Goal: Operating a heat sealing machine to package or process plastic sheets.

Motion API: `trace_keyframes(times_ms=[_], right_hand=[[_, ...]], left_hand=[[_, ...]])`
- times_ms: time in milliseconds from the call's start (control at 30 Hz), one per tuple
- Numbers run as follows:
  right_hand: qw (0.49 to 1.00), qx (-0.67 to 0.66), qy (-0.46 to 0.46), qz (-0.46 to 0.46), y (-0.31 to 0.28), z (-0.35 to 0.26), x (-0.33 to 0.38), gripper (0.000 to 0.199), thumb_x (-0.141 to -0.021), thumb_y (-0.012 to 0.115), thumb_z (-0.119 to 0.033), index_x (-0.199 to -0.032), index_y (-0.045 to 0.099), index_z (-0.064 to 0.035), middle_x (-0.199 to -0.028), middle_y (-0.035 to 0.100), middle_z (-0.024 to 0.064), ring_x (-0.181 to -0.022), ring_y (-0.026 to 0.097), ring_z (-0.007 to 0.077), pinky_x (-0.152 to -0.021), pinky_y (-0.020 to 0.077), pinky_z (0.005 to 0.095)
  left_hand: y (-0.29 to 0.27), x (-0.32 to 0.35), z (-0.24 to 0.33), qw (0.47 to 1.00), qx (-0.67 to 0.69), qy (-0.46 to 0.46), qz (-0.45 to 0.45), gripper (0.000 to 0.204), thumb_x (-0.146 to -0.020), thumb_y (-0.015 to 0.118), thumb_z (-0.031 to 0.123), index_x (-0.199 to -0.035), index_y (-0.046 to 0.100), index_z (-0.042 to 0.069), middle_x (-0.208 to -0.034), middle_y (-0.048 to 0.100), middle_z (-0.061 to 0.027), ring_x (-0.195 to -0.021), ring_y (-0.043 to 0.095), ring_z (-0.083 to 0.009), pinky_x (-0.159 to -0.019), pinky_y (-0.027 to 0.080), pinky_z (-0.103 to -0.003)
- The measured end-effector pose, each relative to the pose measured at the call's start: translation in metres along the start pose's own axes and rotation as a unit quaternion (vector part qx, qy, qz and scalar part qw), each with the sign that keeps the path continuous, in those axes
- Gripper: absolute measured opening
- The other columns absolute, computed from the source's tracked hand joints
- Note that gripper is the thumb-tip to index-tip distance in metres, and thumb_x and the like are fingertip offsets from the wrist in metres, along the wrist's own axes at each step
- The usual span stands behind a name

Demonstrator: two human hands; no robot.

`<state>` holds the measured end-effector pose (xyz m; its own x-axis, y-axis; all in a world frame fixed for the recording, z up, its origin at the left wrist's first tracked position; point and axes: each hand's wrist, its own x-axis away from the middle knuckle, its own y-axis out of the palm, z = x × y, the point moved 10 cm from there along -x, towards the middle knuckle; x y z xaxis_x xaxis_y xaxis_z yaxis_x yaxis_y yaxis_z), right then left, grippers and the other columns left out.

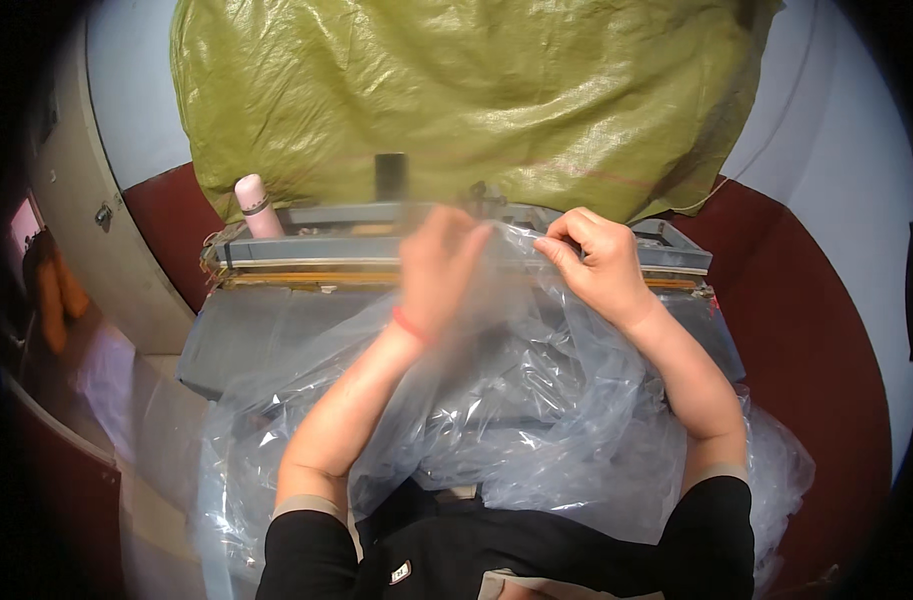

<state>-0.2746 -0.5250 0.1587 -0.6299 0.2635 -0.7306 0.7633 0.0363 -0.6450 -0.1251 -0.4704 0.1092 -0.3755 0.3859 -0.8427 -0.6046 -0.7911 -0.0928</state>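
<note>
A large crumpled sheet of clear plastic film point(546, 400) lies across my lap and rises to my hands. The thumb and fingers of my right hand point(596, 260) pinch its upper edge. To the left, level with it, is my left hand point(438, 265), with a red band at the wrist; motion smears its fingers at the film's edge, so their grip is unclear. Both hands are above the front of a grey bench machine point(306, 250) with a long metal bar and an orange strip. Film covers the middle of its dark grey top point(276, 325).
A pink bottle point(258, 208) stands at the machine's left end. Behind hangs a yellow-green woven sheet point(456, 90). A small dark upright block point(390, 177) rises at the machine's back. On the left is a pale door point(101, 190) with a metal latch; more film spreads at the lower right.
</note>
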Motion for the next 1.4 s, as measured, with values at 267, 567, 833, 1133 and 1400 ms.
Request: trace_keyframes(times_ms=[267, 567, 833, 1133, 1400], right_hand=[[0.955, -0.284, 0.037, -0.080, 0.035, 0.016, -0.025, 0.012, -0.075, 0.060, -0.005, -0.086, 0.060, 0.0005, -0.076, 0.057, 0.0016, -0.069, 0.052, 0.0068, -0.062, 0.0417, 0.0195], [0.866, -0.491, 0.055, -0.081, 0.110, 0.045, -0.016, 0.008, -0.079, 0.058, -0.010, -0.082, 0.056, -0.0029, -0.080, 0.054, 0.0020, -0.076, 0.051, 0.0096, -0.069, 0.0411, 0.0213], [0.818, -0.306, 0.408, 0.266, 0.006, 0.308, 0.181, 0.017, -0.080, 0.056, -0.019, -0.092, 0.058, -0.0076, -0.084, 0.055, -0.0002, -0.077, 0.050, 0.0079, -0.069, 0.0409, 0.0228], [0.619, 0.490, 0.540, 0.292, -0.399, 0.243, 0.688, 0.043, -0.082, 0.048, -0.042, -0.098, 0.059, -0.0044, -0.096, 0.059, 0.0171, -0.085, 0.056, 0.0324, -0.073, 0.0427, 0.0396], [0.679, 0.395, 0.612, 0.086, -0.418, 0.280, 0.670, 0.050, -0.083, 0.046, -0.038, -0.111, 0.050, 0.0035, -0.104, 0.054, 0.0235, -0.093, 0.053, 0.0338, -0.082, 0.0390, 0.0369]], left_hand=[[-0.008, 0.007, 0.006, 1.000, 0.021, -0.001, -0.007, 0.011, -0.073, 0.064, 0.002, -0.074, 0.053, 0.000, -0.062, 0.052, 0.0019, -0.057, 0.046, -0.0026, -0.050, 0.039, -0.017], [-0.014, 0.016, -0.005, 0.992, -0.046, 0.001, -0.118, 0.008, -0.076, 0.057, 0.004, -0.080, 0.054, -0.001, -0.068, 0.055, -0.0016, -0.060, 0.049, -0.0056, -0.055, 0.042, -0.021], [-0.042, 0.206, -0.013, 0.723, 0.102, -0.231, -0.643, 0.016, -0.075, 0.051, 0.008, -0.089, 0.057, 0.003, -0.075, 0.060, -0.0062, -0.070, 0.056, -0.0115, -0.065, 0.044, -0.025], [-0.220, 0.406, -0.091, 0.616, -0.119, -0.371, -0.684, 0.023, -0.071, 0.058, 0.021, -0.089, 0.058, 0.007, -0.082, 0.060, -0.0145, -0.074, 0.058, -0.0294, -0.067, 0.044, -0.036], [-0.507, 0.357, -0.188, 0.493, -0.402, -0.507, -0.581, 0.028, -0.059, 0.071, 0.021, -0.081, 0.063, 0.006, -0.080, 0.063, -0.0071, -0.074, 0.058, -0.0173, -0.065, 0.046, -0.031]])
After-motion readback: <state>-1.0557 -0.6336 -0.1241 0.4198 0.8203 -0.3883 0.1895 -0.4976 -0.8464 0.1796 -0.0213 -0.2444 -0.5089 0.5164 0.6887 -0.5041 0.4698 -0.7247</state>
